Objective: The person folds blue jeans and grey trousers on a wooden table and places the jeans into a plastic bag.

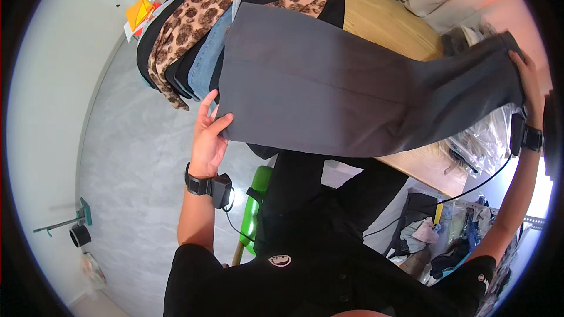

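Note:
A dark grey pair of trousers (305, 82), folded lengthwise, stretches between my two hands above the table. My left hand (210, 141) grips its wide left end, thumb on top of the cloth and the other fingers at or behind the edge. At the far right, my right hand (530, 82) holds the narrower, bunched end, with part of its fingers hidden by the cloth. The fabric lies flat on the left and wrinkles toward the right. Beneath and behind its left end is a pile of clothes with a leopard-print garment (194, 29) and blue denim (208, 53).
A wooden table (382, 17) runs under the trousers. Clear plastic bags (484, 141) lie at its right. Below, clothes (420, 232) fill a rack or bin. A green stool-like object (252, 214) stands by my legs. A cable runs from each wrist device.

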The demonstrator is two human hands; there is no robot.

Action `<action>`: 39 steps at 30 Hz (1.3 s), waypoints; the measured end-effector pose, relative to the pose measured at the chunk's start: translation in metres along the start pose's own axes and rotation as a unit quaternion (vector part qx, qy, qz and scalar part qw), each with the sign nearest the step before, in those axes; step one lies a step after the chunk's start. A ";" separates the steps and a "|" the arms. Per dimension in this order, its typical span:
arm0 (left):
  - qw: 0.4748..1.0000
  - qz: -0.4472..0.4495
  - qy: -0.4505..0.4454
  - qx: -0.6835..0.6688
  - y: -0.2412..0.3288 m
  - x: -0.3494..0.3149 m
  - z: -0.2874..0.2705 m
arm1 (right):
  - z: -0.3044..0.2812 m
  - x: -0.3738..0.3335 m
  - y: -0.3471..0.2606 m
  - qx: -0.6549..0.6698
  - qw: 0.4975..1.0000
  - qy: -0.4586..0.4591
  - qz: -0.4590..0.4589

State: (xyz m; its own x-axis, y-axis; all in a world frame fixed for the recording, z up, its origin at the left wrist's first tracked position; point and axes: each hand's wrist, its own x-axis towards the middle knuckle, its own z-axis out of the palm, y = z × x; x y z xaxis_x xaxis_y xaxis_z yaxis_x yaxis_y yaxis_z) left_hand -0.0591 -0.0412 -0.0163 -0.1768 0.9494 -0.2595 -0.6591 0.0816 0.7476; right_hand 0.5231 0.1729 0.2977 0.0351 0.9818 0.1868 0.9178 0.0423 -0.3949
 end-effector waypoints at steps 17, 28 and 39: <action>0.998 0.018 -0.055 0.025 0.040 0.042 0.044 | 0.337 -0.132 -0.261 0.326 0.870 -0.313 -0.198; 0.920 0.026 -0.006 0.390 0.058 0.066 0.038 | 0.308 -0.233 -0.089 0.011 0.992 -0.007 -0.122; 0.623 0.225 -0.057 0.747 0.081 0.117 0.079 | 0.304 -0.251 -0.064 0.111 0.985 0.049 -0.125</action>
State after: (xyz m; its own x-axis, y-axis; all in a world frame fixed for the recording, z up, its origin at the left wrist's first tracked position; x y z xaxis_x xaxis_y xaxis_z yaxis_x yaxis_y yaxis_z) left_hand -0.0755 0.1007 0.0616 0.0123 0.9866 0.1629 0.8697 -0.0909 0.4851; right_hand 0.3351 -0.0196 0.0031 -0.1330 0.9134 0.3848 0.7942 0.3305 -0.5100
